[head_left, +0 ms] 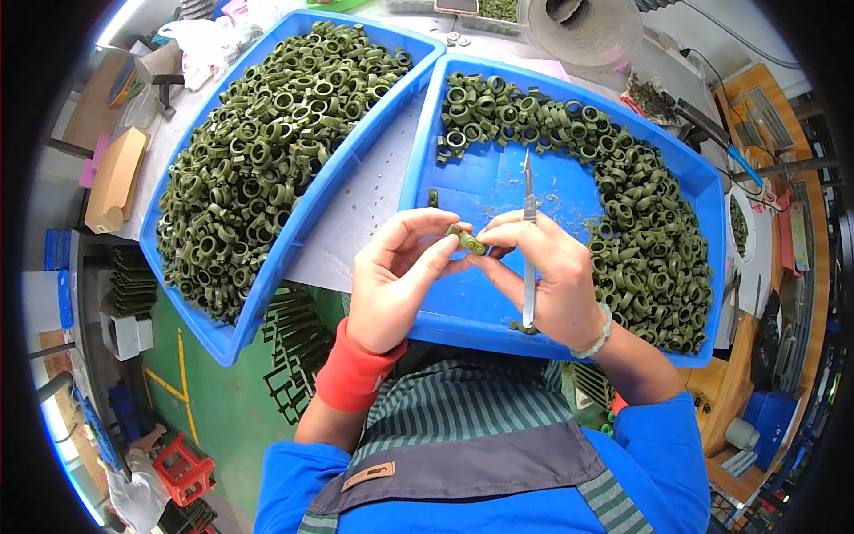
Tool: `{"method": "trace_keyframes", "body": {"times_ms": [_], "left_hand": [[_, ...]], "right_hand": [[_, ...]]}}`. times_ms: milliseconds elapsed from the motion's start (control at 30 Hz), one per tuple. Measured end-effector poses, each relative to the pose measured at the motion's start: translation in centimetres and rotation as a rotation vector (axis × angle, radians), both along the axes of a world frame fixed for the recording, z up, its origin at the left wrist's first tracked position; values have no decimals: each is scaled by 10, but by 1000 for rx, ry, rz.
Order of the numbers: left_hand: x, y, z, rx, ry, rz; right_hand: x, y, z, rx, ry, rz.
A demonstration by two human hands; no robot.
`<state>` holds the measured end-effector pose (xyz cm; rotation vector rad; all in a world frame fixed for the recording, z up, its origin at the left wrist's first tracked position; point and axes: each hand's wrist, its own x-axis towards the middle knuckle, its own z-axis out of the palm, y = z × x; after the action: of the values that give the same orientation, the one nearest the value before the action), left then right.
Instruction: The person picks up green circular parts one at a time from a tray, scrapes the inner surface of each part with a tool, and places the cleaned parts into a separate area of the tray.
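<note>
My left hand pinches a small olive-green plastic ring part between thumb and fingers. The fingertips of my right hand meet the same part from the other side. A slim metal craft knife is tucked in my right hand, its pointed blade aimed away from me and its handle end showing below the fingers. Both hands are over the near part of a blue tray. Heaped along that tray's far and right sides are many similar green ring parts.
A second blue tray, at the left, is piled with green ring parts. Fine green shavings lie on the right tray's floor. A cardboard box stands at the far left, a red plastic stool on the green floor below.
</note>
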<state>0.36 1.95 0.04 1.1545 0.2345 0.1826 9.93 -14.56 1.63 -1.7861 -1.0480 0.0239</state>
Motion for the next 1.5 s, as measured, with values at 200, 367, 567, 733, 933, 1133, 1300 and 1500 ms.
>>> {"method": "trace_keyframes", "body": {"times_ms": [200, 367, 567, 733, 933, 1133, 1300, 1500], "left_hand": [[0, 2, -2, -53, 11, -31], [-1, 1, 2, 45, -9, 16], [-2, 2, -2, 181, -118, 105], [0, -3, -7, 267, -173, 102], [-1, -4, -8, 394, -228, 100], [-1, -5, -6, 198, -176, 91], [0, -5, -9, 296, -238, 91], [0, -3, -12, 314, -284, 77]], "right_hand": [[1, 0, -1, -40, -79, -3], [2, 0, 2, -27, -14, 34], [2, -4, -1, 71, 599, 187], [3, -4, -4, 110, 869, 194], [8, -7, 0, 81, 974, 261], [12, -10, 0, 72, 999, 300], [10, -8, 0, 82, 1006, 286], [11, -9, -2, 128, 1038, 319]]}}
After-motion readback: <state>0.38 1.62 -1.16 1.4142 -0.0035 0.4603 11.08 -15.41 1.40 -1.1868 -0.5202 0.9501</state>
